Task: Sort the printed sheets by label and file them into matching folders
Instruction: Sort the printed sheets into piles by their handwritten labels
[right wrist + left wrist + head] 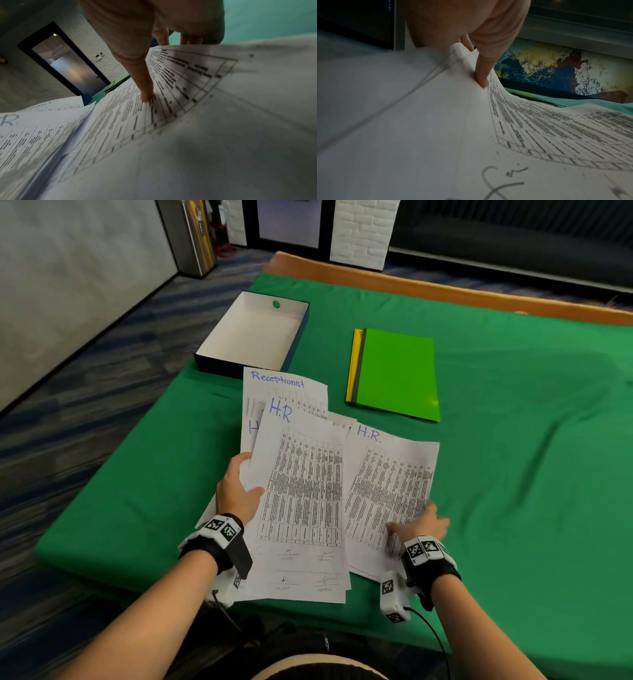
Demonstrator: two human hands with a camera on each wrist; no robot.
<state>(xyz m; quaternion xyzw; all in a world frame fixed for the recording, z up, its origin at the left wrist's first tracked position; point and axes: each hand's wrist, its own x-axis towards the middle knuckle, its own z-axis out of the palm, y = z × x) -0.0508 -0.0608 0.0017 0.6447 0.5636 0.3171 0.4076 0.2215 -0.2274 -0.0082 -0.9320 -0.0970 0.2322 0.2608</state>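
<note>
A green cloth [513, 440] covers the work surface, whose tan wooden edge [411, 284] shows along the far side. Beyond it lie a dark patterned carpet [102, 371], a white brick pillar [364, 231] and a dark doorway [287, 220].

One open box [253, 333], white inside and dark outside, sits at the far left of the cloth. To its right lies one pile of folders [394, 373]: a bright green one on top, with a grey edge and a yellow edge showing along its left side, so three folders can be counted.

The printed sheets are in the near middle of the cloth. The left hand [238, 491] grips a fanned stack of sheets [301, 491] at its left edge, thumb on top and fingers underneath; the top sheet reads "H.R.", another behind reads "Receptionist", and a third shows an "H" at the left. How many sheets are in the stack cannot be told. The right hand [424, 522] pinches a separate "H.R." sheet [390, 484] near its lower right edge, thumb pressing the printed face and fingers below it; more paper edges show beneath it. The two bundles touch along their inner edges.
</note>
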